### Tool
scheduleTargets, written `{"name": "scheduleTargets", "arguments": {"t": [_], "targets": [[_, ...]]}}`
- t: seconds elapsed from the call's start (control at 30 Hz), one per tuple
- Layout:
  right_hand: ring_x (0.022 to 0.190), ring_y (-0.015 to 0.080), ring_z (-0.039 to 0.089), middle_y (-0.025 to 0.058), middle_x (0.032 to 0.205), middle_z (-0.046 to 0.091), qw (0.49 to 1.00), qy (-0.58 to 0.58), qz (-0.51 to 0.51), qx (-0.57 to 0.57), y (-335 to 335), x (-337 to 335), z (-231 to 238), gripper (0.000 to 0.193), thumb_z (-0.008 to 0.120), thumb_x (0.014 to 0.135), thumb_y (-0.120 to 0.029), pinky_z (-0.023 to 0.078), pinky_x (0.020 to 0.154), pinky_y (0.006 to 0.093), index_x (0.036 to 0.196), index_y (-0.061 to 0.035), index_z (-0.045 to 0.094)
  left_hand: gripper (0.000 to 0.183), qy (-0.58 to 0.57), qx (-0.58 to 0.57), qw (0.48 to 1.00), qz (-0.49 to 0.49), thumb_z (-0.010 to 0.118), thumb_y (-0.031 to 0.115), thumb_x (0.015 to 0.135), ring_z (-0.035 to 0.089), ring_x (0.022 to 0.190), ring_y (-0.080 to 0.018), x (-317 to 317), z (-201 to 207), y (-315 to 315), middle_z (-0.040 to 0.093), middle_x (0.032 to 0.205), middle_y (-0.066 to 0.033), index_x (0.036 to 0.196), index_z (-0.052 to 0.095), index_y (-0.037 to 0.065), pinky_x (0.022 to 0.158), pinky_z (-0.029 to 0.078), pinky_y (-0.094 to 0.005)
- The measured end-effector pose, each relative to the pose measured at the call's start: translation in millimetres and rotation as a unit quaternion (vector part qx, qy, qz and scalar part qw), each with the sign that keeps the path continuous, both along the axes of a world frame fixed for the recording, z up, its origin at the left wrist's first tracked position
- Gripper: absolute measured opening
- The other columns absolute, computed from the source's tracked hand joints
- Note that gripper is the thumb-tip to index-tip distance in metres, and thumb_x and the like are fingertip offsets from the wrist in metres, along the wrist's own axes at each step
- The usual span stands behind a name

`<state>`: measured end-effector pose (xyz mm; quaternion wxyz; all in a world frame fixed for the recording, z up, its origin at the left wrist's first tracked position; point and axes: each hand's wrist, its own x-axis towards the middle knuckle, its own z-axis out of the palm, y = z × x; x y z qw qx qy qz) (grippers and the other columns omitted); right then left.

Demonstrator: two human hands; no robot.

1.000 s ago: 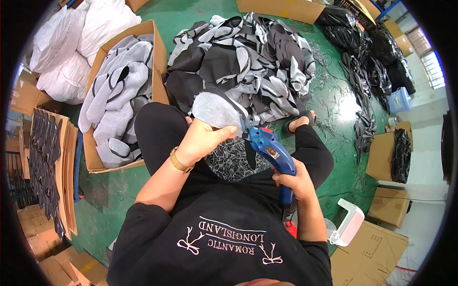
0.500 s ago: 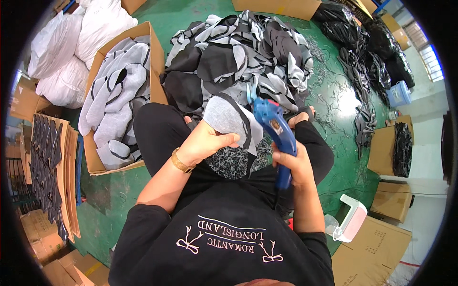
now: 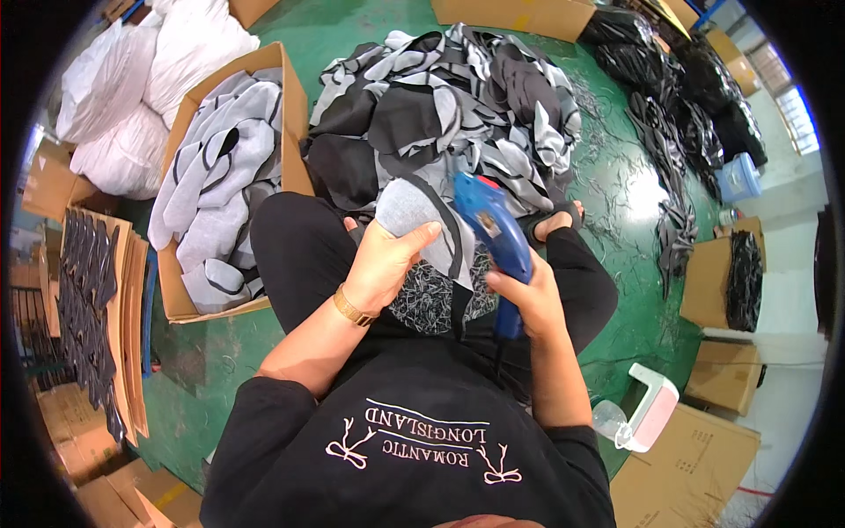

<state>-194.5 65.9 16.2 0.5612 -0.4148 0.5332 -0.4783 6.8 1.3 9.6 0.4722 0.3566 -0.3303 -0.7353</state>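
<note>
My left hand (image 3: pixel 385 261) is closed on a grey fabric piece (image 3: pixel 407 209) with a black edge, the thumb pressing on top. A dark strip hangs from the piece's lower right side. In my right hand (image 3: pixel 533 297) is a pair of blue electric scissors (image 3: pixel 498 231), its head tilted up beside the fabric's right edge. The blades are blurred, and I cannot tell whether they touch the fabric. Below the hands, between my legs, lies a heap of thin trimmings (image 3: pixel 425 299).
A large pile of grey and black fabric pieces (image 3: pixel 400 119) lies ahead on the green floor. To the left stands a carton (image 3: pixel 294 132) of similar pieces, with white sacks (image 3: pixel 198 53) behind. Black bags (image 3: pixel 629 57) and loose scraps lie at the right, near a pink-and-white device (image 3: pixel 654 414).
My right hand has moved the electric scissors a little left, closer to the fabric piece. The fabric has shifted slightly in my left hand, and its thumb now points more upward.
</note>
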Motion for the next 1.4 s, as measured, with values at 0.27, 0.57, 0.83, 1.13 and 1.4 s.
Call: {"name": "scheduleTargets", "arguments": {"t": [0.27,0.57,0.83,1.13,1.4], "targets": [[0.066,0.0142,0.058,0.0057,0.08,0.059,0.993,-0.01,0.071,0.094,41,-26,3,0.038,0.071,0.067,-0.007,0.048,0.061,0.0278,0.101,0.0038,0.057,0.024,-0.049,-0.024,0.998,0.021,0.068,0.009,0.085,0.059,0.081,-0.0075,12,10,-9,0.064,0.093,-0.0003,0.106,0.061,0.002,0.07,0.047,-0.0229],[0.063,0.0138,0.058,0.0074,0.08,0.059,0.99,-0.014,0.072,0.121,44,-25,2,0.036,0.069,0.066,-0.003,0.049,0.056,0.0267,0.099,0.0045,0.057,0.023,-0.102,-0.089,0.991,0.014,0.066,0.009,0.084,0.059,0.083,-0.0093,14,20,-9,0.065,0.095,-0.0023,0.105,0.061,-0.001,0.077,0.047,-0.026],[0.062,0.0124,0.057,0.0057,0.078,0.059,0.991,-0.003,0.076,0.109,43,-25,7,0.034,0.069,0.067,-0.003,0.047,0.057,0.0261,0.099,0.0034,0.058,0.025,-0.157,-0.078,0.984,-0.032,0.066,0.009,0.084,0.06,0.085,-0.0105,17,33,-6,0.066,0.095,-0.0027,0.106,0.062,-0.002,0.079,0.047,-0.0268],[0.061,0.0118,0.057,0.0041,0.074,0.059,0.991,-0.004,0.084,0.107,40,-27,9,0.034,0.069,0.069,-0.004,0.047,0.058,0.0262,0.099,0.0031,0.058,0.026,-0.231,-0.104,0.964,-0.075,0.066,0.011,0.081,0.059,0.082,-0.0095,19,35,-4,0.066,0.092,-0.0019,0.103,0.063,-0.002,0.078,0.046,-0.026],[0.06,0.0146,0.057,0.0074,0.077,0.058,0.992,-0.058,0.062,0.094,29,-20,8,0.034,0.07,0.067,-0.006,0.048,0.055,0.0275,0.097,0.0041,0.058,0.021,-0.238,-0.119,0.956,-0.123,0.064,0.008,0.082,0.058,0.085,-0.0078,18,35,0,0.065,0.092,-0.0011,0.102,0.062,-0.002,0.078,0.047,-0.0258]]}}
